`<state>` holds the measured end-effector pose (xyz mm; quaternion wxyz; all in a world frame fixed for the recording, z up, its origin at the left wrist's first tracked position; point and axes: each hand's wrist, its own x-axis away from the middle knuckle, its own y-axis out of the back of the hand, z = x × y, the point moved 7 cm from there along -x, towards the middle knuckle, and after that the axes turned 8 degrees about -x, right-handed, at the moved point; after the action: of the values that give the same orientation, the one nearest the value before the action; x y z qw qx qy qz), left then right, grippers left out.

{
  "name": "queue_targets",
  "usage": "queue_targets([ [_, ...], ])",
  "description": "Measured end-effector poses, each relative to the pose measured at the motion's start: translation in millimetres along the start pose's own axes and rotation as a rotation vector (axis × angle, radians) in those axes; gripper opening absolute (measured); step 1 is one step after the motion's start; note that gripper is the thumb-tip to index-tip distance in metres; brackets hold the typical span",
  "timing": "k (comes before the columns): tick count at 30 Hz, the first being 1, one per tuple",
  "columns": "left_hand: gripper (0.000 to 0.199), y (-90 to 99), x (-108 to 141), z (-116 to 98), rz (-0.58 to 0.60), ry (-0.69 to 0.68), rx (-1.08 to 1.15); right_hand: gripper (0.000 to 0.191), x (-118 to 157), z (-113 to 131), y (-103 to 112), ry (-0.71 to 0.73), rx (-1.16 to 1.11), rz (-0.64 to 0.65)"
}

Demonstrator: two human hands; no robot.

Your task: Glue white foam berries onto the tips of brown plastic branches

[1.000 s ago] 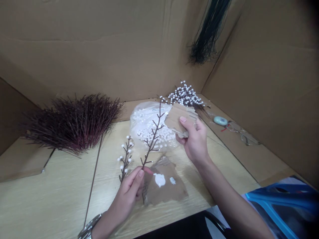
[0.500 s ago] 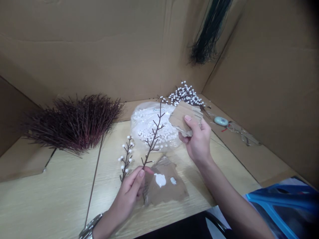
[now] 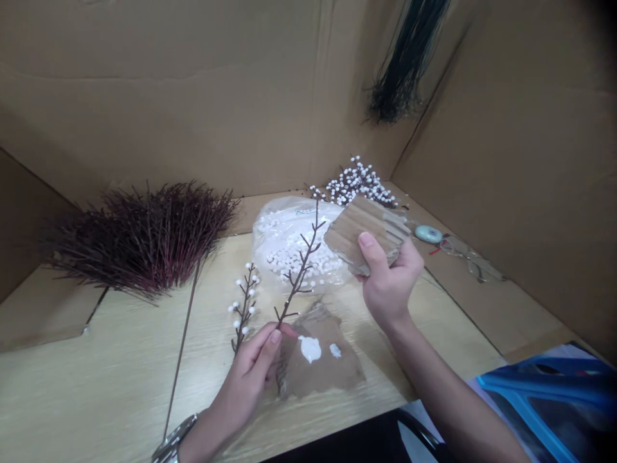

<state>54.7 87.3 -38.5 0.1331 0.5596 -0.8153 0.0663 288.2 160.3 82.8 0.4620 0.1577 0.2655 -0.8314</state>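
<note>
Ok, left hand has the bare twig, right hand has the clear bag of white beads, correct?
Not the second part: the right hand holds a torn piece of cardboard. The clear bag of white beads lies on the table, as the head view shows. The left hand does have the bare twig.

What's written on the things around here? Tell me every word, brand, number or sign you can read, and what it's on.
I can't read any text here.
Plastic bag: a small teal marking near its top, too small and blurred to read.
Cardboard piece under the white blobs: dark marks along its left edge, too blurred to tell whether they are print.
Blue-patterned item at lower right: no lettering can be made out.
</note>
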Motion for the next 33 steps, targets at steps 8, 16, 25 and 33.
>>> queue_targets([
  [8, 0.044, -0.9, 2, -1, 0.002, 0.011, 0.009, 0.020, 0, 6, -1, 0.050, 0.059, 0.021],
  [16, 0.043, 0.2, 1, -1, -0.007, 0.002, -0.008, 0.014, 3, 20, -7, 0.197, 0.111, 0.079],
  [25, 0.040, -0.5, 2, 0, 0.006, 0.006, -0.008, 0.009, 6, 24, -6, 0.301, 0.156, 0.075],
  [33, 0.042, -0.5, 1, 2, -0.001, 0.010, -0.003, 0.009, 6, 31, 0, 0.377, 0.206, -0.001],
])
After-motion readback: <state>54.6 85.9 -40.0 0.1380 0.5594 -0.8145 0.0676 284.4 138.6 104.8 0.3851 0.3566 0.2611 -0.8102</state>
